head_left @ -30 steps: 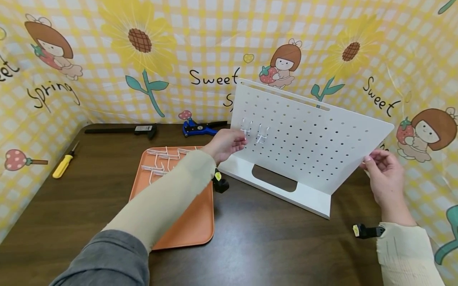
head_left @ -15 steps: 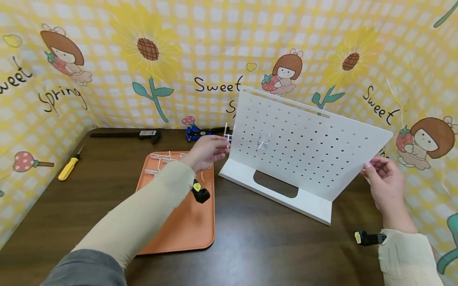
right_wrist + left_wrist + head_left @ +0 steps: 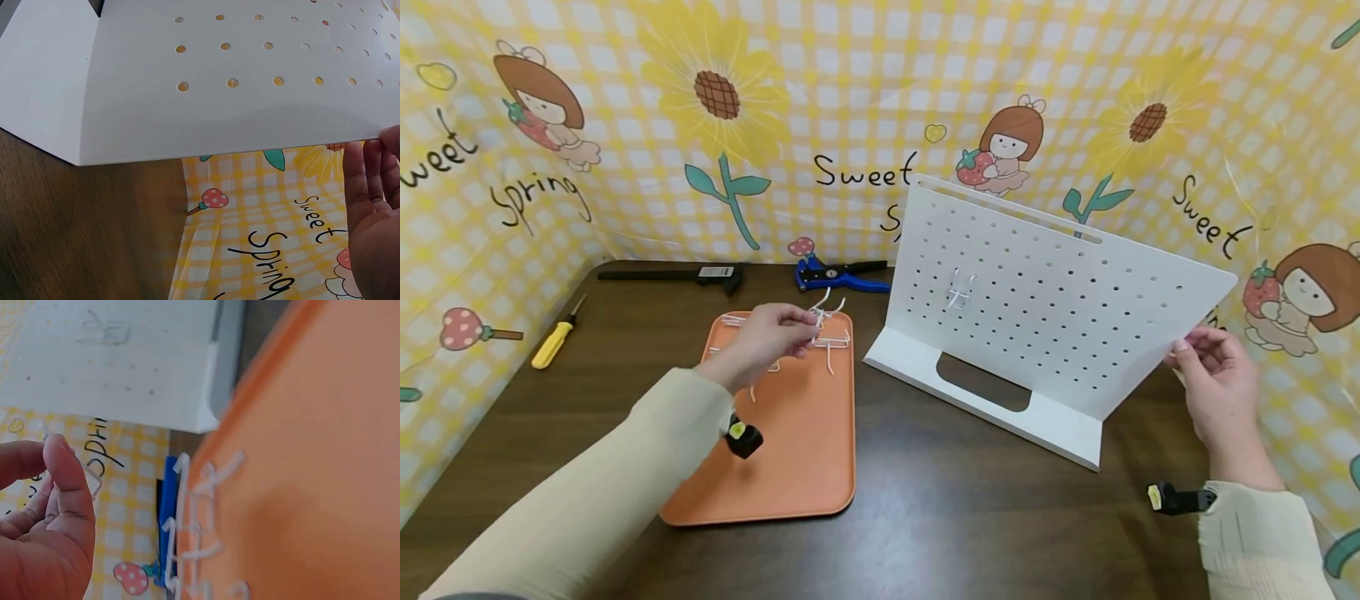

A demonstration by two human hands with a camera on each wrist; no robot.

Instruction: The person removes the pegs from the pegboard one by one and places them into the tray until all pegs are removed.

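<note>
Over the back of the orange tray [image 3: 797, 458], my left hand [image 3: 767, 340] pinches a white wire hook [image 3: 94, 481] between thumb and fingers, which partly cover it. Several similar white hooks [image 3: 831, 342] lie along the back part of the tray. A white pegboard [image 3: 1060, 350] stands tilted back on its flat base, right of the tray. One double-pronged hook [image 3: 957, 296] is mounted on its left part. At the board's right edge, my right hand [image 3: 1221, 387] grips the panel between thumb and fingers; in the right wrist view the fingertips lie behind the edge.
Behind the tray lie blue-handled pliers [image 3: 838, 275] and a black caliper [image 3: 673, 274]. A yellow screwdriver [image 3: 553, 342] rests at the left on the dark wooden table [image 3: 940, 517]. A patterned yellow checked cloth [image 3: 850, 108] hangs close behind and at both sides.
My left hand has taken the left one of two hooks off the pegboard and carried it left over the tray. The right hand has kept its grip on the board's edge.
</note>
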